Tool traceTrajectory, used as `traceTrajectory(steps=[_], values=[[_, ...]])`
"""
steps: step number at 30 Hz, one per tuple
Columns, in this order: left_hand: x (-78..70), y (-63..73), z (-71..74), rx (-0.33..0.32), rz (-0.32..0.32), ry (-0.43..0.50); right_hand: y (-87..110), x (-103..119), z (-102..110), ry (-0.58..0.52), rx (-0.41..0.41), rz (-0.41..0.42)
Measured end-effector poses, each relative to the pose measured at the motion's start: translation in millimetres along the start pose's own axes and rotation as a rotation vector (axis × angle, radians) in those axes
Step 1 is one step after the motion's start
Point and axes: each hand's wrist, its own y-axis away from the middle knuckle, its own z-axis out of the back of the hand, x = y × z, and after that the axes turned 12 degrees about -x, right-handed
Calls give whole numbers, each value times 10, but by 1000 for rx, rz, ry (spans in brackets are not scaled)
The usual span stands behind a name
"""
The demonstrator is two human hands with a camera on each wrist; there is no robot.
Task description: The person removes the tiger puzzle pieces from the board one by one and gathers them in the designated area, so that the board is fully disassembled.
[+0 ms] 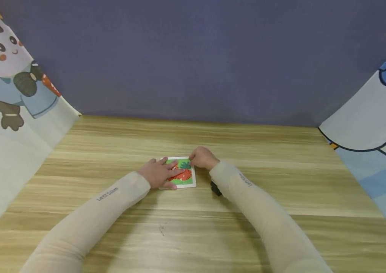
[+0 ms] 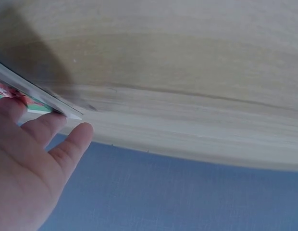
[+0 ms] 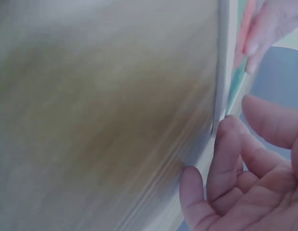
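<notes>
A small square picture board point(image 1: 194, 181) with a white border lies flat on the wooden table; an orange striped animal and green leaves show on it. Over its left part my left hand point(image 1: 160, 173) rests with fingers spread, hiding that side of the picture. In the left wrist view, fingertips of the left hand point(image 2: 29, 159) lie along the board's edge point(image 2: 43, 95). At the far right corner is my right hand point(image 1: 204, 158). The right wrist view shows this hand point(image 3: 250, 178) with fingers loosely bent, a fingertip right at the board's corner point(image 3: 226, 72) and the thumb apart from it.
The wooden table point(image 1: 193, 231) reaches back to a plain blue-grey wall panel point(image 1: 200, 60). Cartoon-printed panels stand at the left point(image 1: 5, 76) and right point(image 1: 377, 110). A small black device point(image 1: 215, 189) sits under the right wrist.
</notes>
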Motion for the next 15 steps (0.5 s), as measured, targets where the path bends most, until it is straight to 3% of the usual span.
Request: traceTrajectory(steps=[6,15], values=[[-7,-11,3,7,-2,-26,-38,-48,-14,-134,-8,-88],[-21,-10,22,26,9,-9,-30,-77,-4,-273,17,-131]])
